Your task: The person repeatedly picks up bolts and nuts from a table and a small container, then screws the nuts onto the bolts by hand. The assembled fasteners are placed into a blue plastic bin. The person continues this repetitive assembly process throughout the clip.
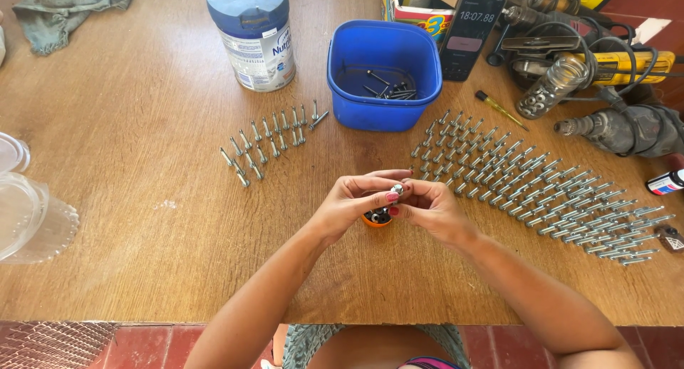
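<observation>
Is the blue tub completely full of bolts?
No, the blue tub holds only a few loose bolts at its bottom, while most lie in rows on the wooden table.

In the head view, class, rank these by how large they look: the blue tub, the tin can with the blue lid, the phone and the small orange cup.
1. Blue tub
2. Tin can, partly cut off at the top
3. Phone
4. Orange cup, mostly hidden by the hands

Blue tub (pixel 383 102), tin (pixel 254 34), drills (pixel 620 127).
</observation>
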